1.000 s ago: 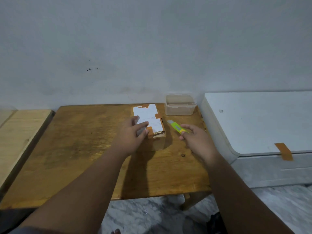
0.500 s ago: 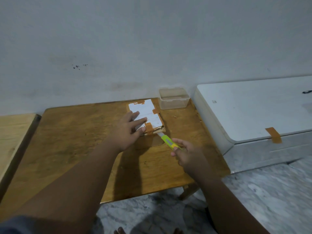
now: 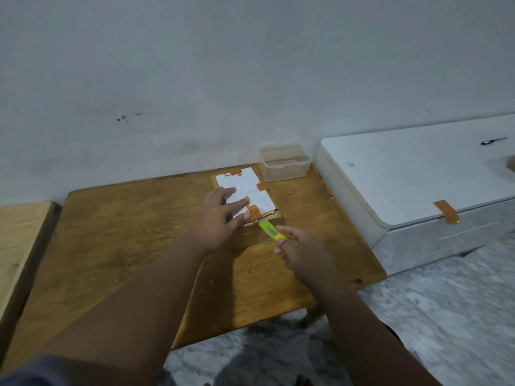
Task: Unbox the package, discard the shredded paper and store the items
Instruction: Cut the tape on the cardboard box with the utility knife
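**Cutter at the near edge of the package**

We see the package [image 3: 250,190], a small cardboard box with white paper labels and strips of brown tape on top, lying toward the back of the wooden surface [image 3: 125,232]. Our left grip [image 3: 220,221] rests flat on its lid, fingers straight and spread over the white label, pressing down without curling round anything. Our right grip [image 3: 302,252] is clenched on the yellow-green cutter [image 3: 269,229], pinching its rear end between fingers and thumb. The cutter points away from us, and its front end meets the near right corner of the package, just beside a patch of brown tape; we cannot tell whether a blade is out. A clear plastic container [image 3: 284,162] stands just behind the package, near the wall. To the right of the surface sits a white cabinet [image 3: 404,174] with a strip of brown tape [image 3: 446,211] across its front edge. A paler wooden board [image 3: 19,232] lies to the left, and marbled floor [image 3: 446,302] shows below
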